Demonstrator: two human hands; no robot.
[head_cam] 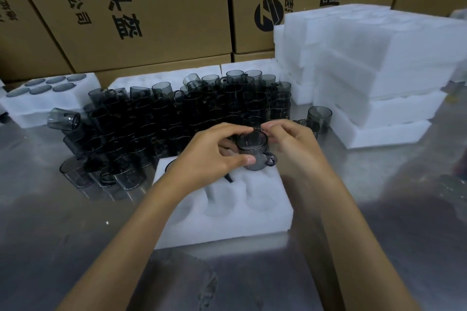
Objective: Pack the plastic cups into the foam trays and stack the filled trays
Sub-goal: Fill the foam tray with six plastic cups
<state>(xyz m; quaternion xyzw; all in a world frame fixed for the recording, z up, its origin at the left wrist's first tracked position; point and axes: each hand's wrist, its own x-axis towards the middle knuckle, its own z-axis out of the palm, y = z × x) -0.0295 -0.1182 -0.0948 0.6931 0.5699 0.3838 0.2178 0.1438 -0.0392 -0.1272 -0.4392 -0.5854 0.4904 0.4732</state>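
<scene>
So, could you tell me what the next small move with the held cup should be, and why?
Probably lower the cup, gripped by the left hand and right hand, into the foam tray: it hangs above the tray's far row, and the near pockets look empty.

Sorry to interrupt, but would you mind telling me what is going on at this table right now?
A person is packing smoky plastic cups into foam trays. Both hands, left hand and right hand, hold one handled cup over the foam tray in front of them, whose near pockets are unfilled. A large batch of loose cups waits behind it. A filled tray sits at the far left, and a stack of foam trays stands on the right.
</scene>
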